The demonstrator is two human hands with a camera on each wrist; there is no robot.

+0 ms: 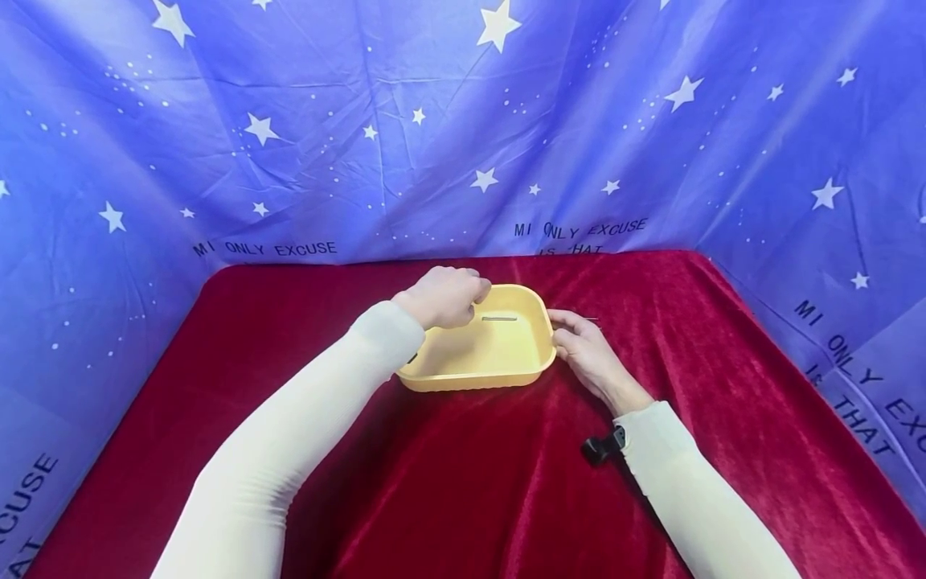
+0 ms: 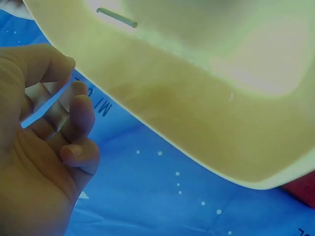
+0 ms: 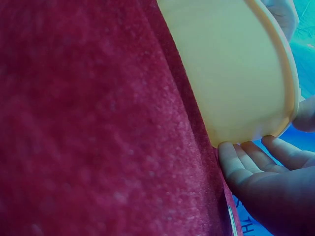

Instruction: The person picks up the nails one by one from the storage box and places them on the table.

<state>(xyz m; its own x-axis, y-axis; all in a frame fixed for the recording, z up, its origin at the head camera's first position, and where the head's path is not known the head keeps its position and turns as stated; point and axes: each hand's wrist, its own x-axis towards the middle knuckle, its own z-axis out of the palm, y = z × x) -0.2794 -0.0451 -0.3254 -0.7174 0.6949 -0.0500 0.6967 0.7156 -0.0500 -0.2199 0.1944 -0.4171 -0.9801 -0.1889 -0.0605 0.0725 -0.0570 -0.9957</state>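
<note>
A yellow rectangular box (image 1: 477, 381) with rounded corners and no lid stands on the red cloth. Inside lies a short, thin metal rod (image 1: 499, 319), also visible in the left wrist view. Over the box's far left rim is my left hand (image 1: 446, 296). Its fingers (image 2: 81, 115) bend loosely beside the box wall, with nothing visible between them. At the box's right end, my right hand (image 1: 587, 354) rests its fingertips (image 3: 229, 150) against the outer wall. Another thin rod (image 1: 592, 319) lies on the cloth just past the right hand, partly hidden by it.
Dark red velvet cloth (image 1: 434, 498) covers the table. A blue curtain (image 1: 405, 96) with white stars and lettering hangs behind and along both sides. A small black device (image 1: 602, 447) is strapped at the right wrist.
</note>
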